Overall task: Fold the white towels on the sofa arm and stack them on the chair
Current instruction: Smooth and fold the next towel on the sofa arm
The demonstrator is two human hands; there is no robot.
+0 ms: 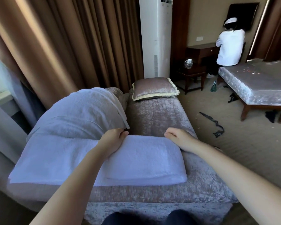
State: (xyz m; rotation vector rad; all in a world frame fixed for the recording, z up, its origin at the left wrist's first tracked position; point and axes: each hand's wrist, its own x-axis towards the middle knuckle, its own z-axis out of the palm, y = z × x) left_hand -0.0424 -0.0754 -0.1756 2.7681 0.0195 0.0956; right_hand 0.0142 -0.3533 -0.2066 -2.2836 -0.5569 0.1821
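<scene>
Head view: thick white terry towel (144, 159), part-folded, lies across the grey velvet sofa seat (161, 111) front edge and arm. Left hand (115, 137) pinches its far edge; right hand (177, 137) loosely curled, gripping nothing. Folding step; next likely needs both hands on far corners.
</scene>
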